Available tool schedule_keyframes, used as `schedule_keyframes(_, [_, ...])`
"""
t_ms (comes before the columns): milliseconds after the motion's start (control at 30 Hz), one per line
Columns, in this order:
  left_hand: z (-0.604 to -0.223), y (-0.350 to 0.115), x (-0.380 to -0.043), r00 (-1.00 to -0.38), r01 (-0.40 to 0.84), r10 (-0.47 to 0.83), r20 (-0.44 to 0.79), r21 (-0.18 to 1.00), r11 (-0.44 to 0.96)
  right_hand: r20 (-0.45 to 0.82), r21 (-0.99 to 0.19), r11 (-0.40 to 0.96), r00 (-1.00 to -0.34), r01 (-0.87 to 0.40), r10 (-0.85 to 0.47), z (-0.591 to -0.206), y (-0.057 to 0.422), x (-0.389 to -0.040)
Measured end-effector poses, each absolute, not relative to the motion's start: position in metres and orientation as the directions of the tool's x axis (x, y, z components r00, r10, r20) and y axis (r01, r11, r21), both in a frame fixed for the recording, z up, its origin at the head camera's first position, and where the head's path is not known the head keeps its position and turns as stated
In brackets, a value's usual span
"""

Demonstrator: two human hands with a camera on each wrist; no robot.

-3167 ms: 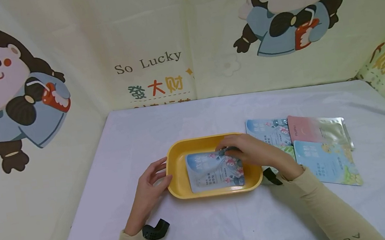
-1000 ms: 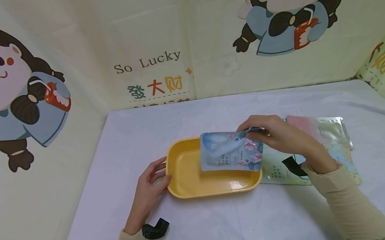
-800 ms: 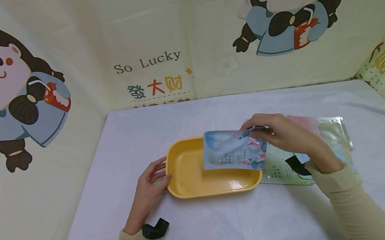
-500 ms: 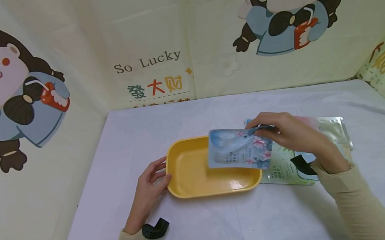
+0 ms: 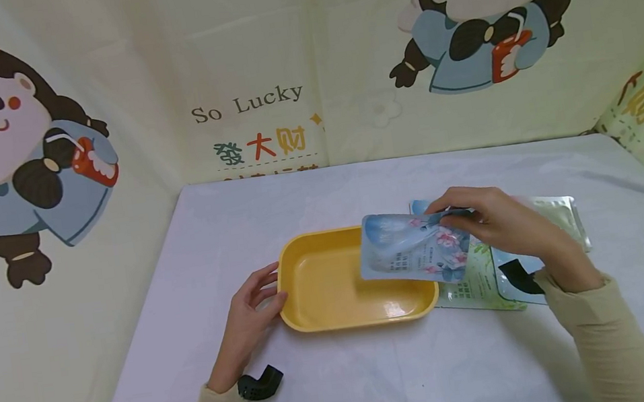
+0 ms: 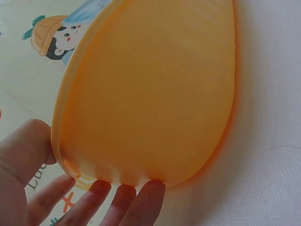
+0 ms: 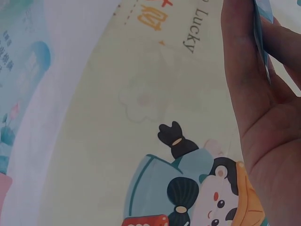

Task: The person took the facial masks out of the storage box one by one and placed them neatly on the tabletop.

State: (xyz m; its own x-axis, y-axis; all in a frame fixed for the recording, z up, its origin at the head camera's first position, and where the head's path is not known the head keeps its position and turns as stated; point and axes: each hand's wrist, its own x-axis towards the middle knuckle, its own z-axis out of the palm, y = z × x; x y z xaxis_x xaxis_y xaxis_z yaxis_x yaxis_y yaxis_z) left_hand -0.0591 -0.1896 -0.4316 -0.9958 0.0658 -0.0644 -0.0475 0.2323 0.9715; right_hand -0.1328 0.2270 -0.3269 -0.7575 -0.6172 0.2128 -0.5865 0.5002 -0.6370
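Note:
A blue sheet-mask packet (image 5: pixel 414 250) with pink flowers hangs tilted over the right end of a yellow tray (image 5: pixel 322 296). My right hand (image 5: pixel 498 222) pinches its upper right edge between thumb and fingers; in the right wrist view the packet (image 7: pixel 260 40) shows edge-on between them. My left hand (image 5: pixel 253 308) rests at the tray's left end. In the left wrist view its fingertips (image 6: pixel 153 188) touch the outer wall of the tray (image 6: pixel 150 94), and the thumb lies at the rim. The tray's visible floor is bare.
More packets lie flat right of the tray: a green one (image 5: pixel 480 285), a blue one (image 5: pixel 516 263) partly under the right arm, a pink and silver one (image 5: pixel 562 213) and another blue one (image 5: pixel 417 206) behind. A white cloth (image 5: pixel 370 385) covers the table; printed curtains (image 5: pixel 356 88) stand behind and beside it.
My right hand has lifted the floral packet from inside the tray and carried it up and rightward, still moving right in the latest frames. The left hand has stayed at the tray's left end.

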Motion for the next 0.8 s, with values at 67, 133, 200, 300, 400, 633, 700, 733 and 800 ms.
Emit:
schedule_keyframes(67, [-0.431, -0.190, -0.059, -0.996, -0.048, 0.066, -0.065, 0.971, 0.234, 0.225, -0.632, 0.494, -0.751, -0.597, -0.620, -0.326, 0.229, -0.133])
schedule_keyframes(133, [-0.431, -0.190, -0.059, -0.996, -0.049, 0.066, -0.066, 0.971, 0.235, 0.234, -0.629, 0.488, -0.746, -0.605, -0.624, -0.326, 0.231, -0.133])
schedule_keyframes(200, [-0.430, -0.190, -0.060, -0.996, -0.049, 0.066, -0.067, 0.970, 0.239, 0.234, -0.629, 0.487, -0.745, -0.606, -0.625, -0.326, 0.233, -0.132])
schedule_keyframes(300, [-0.430, -0.190, -0.060, -0.995, -0.046, 0.072, -0.065, 0.971, 0.234, 0.219, -0.640, 0.489, -0.751, -0.592, -0.622, -0.325, 0.236, -0.132])
schedule_keyframes(400, [-0.429, -0.191, -0.061, -0.995, -0.047, 0.078, -0.067, 0.973, 0.227, 0.208, -0.642, 0.496, -0.755, -0.585, -0.622, -0.325, 0.239, -0.132])
schedule_keyframes(633, [-0.427, -0.191, -0.062, -0.994, -0.050, 0.081, -0.070, 0.973, 0.227, 0.190, -0.621, 0.532, -0.769, -0.576, -0.611, -0.323, 0.245, -0.130])
schedule_keyframes(700, [-0.426, -0.191, -0.062, -0.994, -0.051, 0.079, -0.071, 0.972, 0.228, 0.187, -0.616, 0.540, -0.772, -0.573, -0.607, -0.322, 0.247, -0.130])
schedule_keyframes(733, [-0.426, -0.191, -0.062, -0.994, -0.053, 0.078, -0.072, 0.972, 0.227, 0.184, -0.615, 0.543, -0.774, -0.572, -0.606, -0.322, 0.248, -0.129])
schedule_keyframes(800, [-0.426, -0.192, -0.062, -0.994, -0.055, 0.076, -0.074, 0.972, 0.227, 0.177, -0.613, 0.551, -0.778, -0.567, -0.603, -0.322, 0.250, -0.129])
